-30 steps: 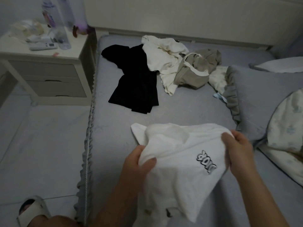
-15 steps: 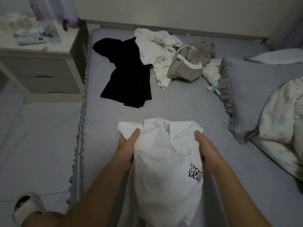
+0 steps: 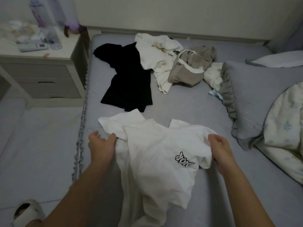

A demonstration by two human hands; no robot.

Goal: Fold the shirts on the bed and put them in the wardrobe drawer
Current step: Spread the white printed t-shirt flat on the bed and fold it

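Shirt (image 3: pixel 157 154) now lies spread on the bed (image 3: pixel 188 105), near its front edge; a second ago both hands held it bunched up in the air. Left hand (image 3: pixel 101 145) pinches the fabric at the left sleeve, and right hand (image 3: pixel 219 149) grips the right shoulder. So the laying-out seems almost done and the folding can begin. Black shirt (image 3: pixel 127 79), cream shirt (image 3: pixel 157 54) and beige shirt (image 3: pixel 190 68) wait unfolded further back.
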